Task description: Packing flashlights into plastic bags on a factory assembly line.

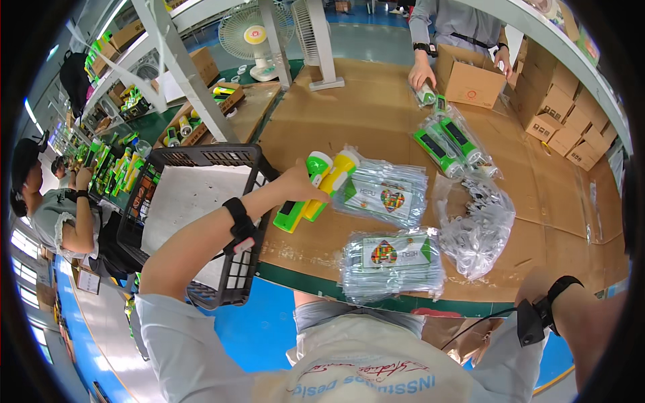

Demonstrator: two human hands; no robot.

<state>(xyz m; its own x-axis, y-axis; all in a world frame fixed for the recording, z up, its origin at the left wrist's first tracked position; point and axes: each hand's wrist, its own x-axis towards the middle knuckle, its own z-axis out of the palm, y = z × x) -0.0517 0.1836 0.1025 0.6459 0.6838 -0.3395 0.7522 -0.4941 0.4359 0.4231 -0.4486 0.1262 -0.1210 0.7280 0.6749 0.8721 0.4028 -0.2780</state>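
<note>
**Green and yellow torches in the left hand**

Cardboard covers the table (376, 114). The right hand is cut off past the wrist at the frame's lower right, its grip unseen. The left hand (299, 183) clasps two torches (316, 190), bodies hanging below the fingers, beside the bag stack (383, 195).

The room is bright, with even daylight from the windows (20, 262) at the far left. Shadows are soft. Plastic bags (474, 228) on the counter (376, 114) glare. Edges bend strongly; the dark rim blurs.

A black crate (201, 156), 2 fans (250, 37) and stacked cardboard boxes (564, 114) surround the cardboard-covered table (363, 114).
</note>
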